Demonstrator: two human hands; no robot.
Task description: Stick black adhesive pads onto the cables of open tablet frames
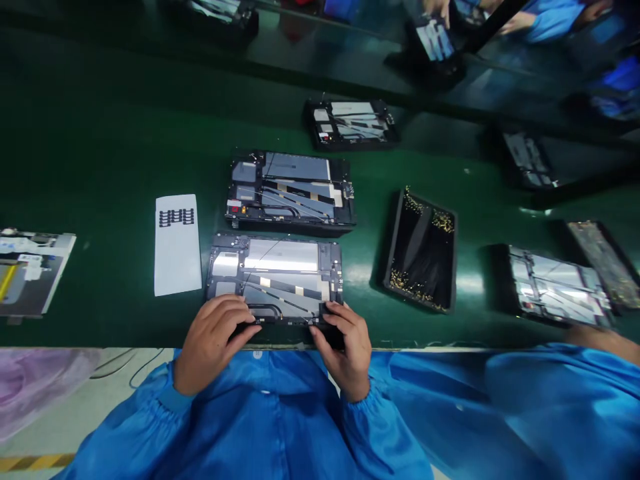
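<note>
Head view: opened tablet chassis (283,257), internals up, on green bench (110,167) by its front edge. Left hand (215,337) at its near left, right hand (347,343) at near right corner; fingers bent. Pinching or merely touching: cannot tell. Second chassis (297,167) just beyond; white sheet (177,263) left; black tray (423,257) right.
</note>
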